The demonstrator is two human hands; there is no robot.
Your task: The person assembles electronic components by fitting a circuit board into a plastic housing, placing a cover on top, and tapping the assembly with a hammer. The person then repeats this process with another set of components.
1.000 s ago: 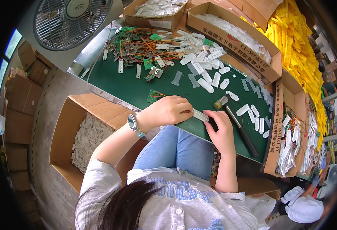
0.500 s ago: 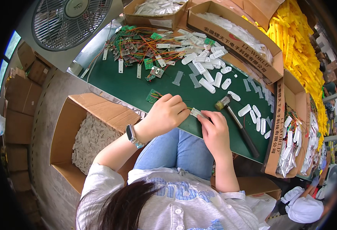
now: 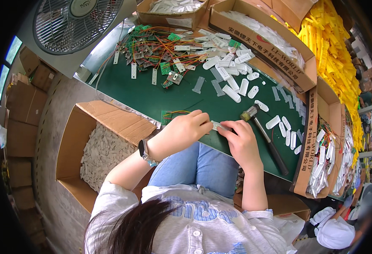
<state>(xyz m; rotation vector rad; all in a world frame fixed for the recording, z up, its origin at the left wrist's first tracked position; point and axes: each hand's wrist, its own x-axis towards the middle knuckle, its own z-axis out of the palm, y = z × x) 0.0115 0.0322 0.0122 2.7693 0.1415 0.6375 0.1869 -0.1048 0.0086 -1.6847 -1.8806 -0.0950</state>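
Over the near edge of the green table, my two hands meet at a small pale strip (image 3: 215,125) with wires at its left end. My left hand (image 3: 188,129), closed, pinches around that left end; its fingertips are partly hidden. My right hand (image 3: 242,139) grips the other end between thumb and fingers. A green circuit board (image 3: 165,117) lies just beyond my left hand, its red and yellow wires running under my fingers. Right of my right hand rests a hammer (image 3: 265,137) with a black handle. White oblong covers (image 3: 231,93) and clear plastic pieces (image 3: 198,84) lie farther back.
Wired circuit boards (image 3: 148,48) are heaped at the back left, beside a grey fan (image 3: 82,25). Cardboard boxes (image 3: 262,44) line the far and right edges. Left of my legs stands a carton (image 3: 110,119) of pale pieces. Yellow parts (image 3: 327,46) pile up beyond.
My right hand has shifted slightly right, and the strip now lies flatter and more covered by my fingers. The circuit board has turned and slid a little nearer.
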